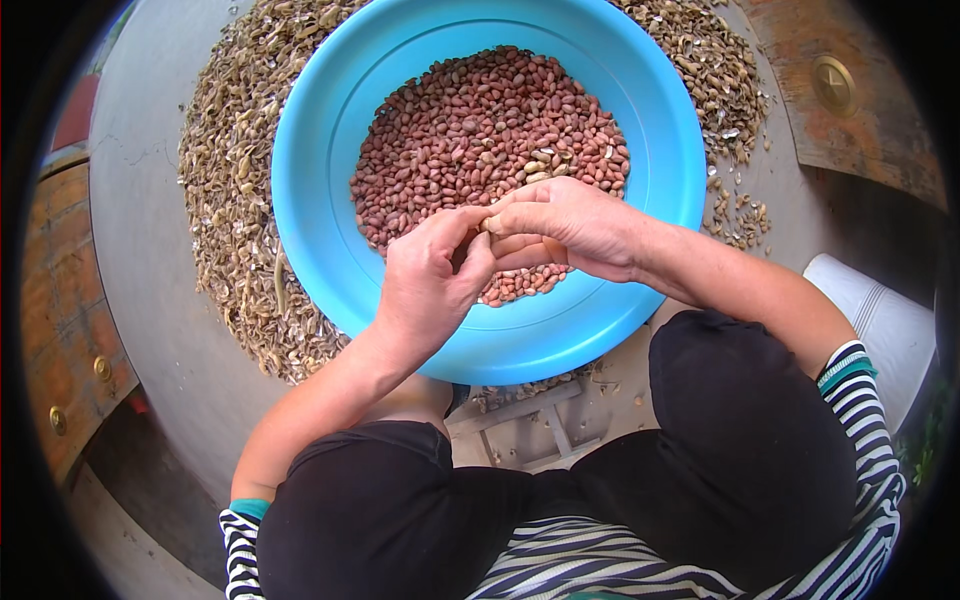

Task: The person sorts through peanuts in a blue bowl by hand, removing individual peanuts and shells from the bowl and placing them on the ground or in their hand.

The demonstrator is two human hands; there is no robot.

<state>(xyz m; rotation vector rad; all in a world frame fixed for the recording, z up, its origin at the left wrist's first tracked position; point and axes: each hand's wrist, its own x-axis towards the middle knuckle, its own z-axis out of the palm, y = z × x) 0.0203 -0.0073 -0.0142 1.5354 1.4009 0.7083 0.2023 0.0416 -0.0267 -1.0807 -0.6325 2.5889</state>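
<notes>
My left hand (435, 274) and my right hand (574, 229) meet fingertip to fingertip over a blue plastic basin (487, 352). Thumbs and forefingers pinch what looks like a small peanut pod (487, 224), mostly covered by the fingers. The lower fingers of my right hand curl beneath it, and whatever the palm may hold is hidden. Below the hands, a broad layer of shelled red-skinned peanuts (457, 135) covers the basin's bottom. A few unshelled peanut pods (537, 177) lie on the kernels just beyond my right hand.
Broken peanut shells (232, 172) are heaped on the concrete floor (142, 225) left of the basin, with more shells (712, 67) to its right. Wooden panels (64, 277) with brass-coloured fittings flank both sides. A white container (874, 322) is at right. My knees frame the basin's near rim.
</notes>
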